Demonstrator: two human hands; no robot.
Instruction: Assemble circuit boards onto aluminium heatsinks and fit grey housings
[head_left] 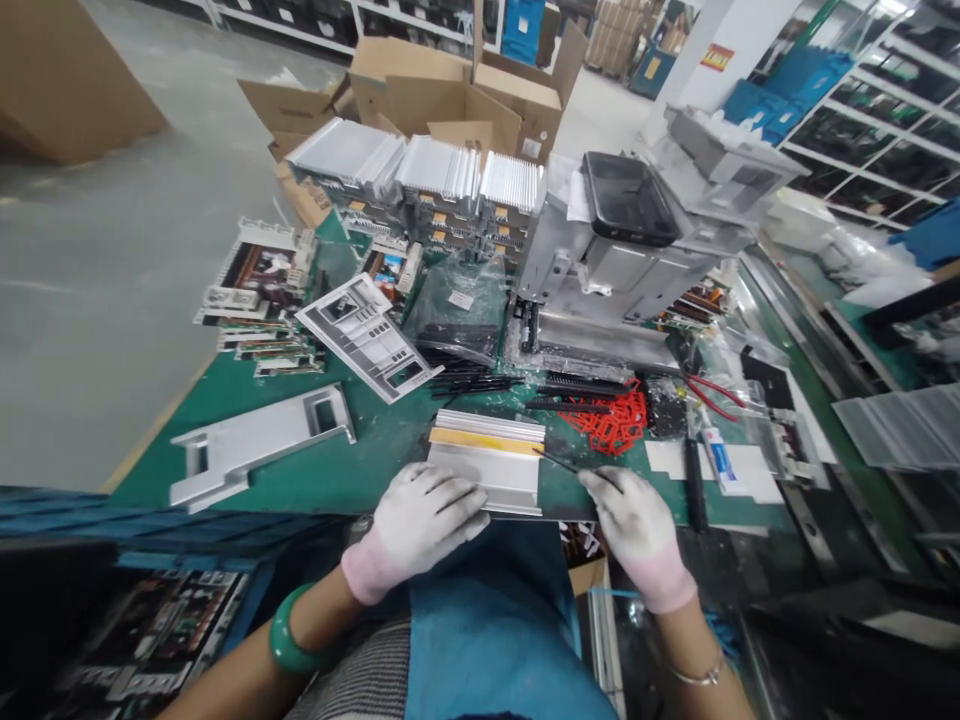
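A ribbed aluminium piece with a yellow strip along it lies on the green tabletop at the front edge. My left hand, in a white glove with a pink cuff, rests flat on its near left part, fingers stretched out. The left thumb is hidden. To the right, my gloved right hand is closed around a thin dark pointed tool. Its tip reaches the right end of the yellow strip. The tool's exact kind cannot be made out.
Left of the hands lies a silver metal cover, with a printed grey panel behind it. Red plastic parts, black strips and a tube lie around. Stacked finned modules and a metal fixture stand behind.
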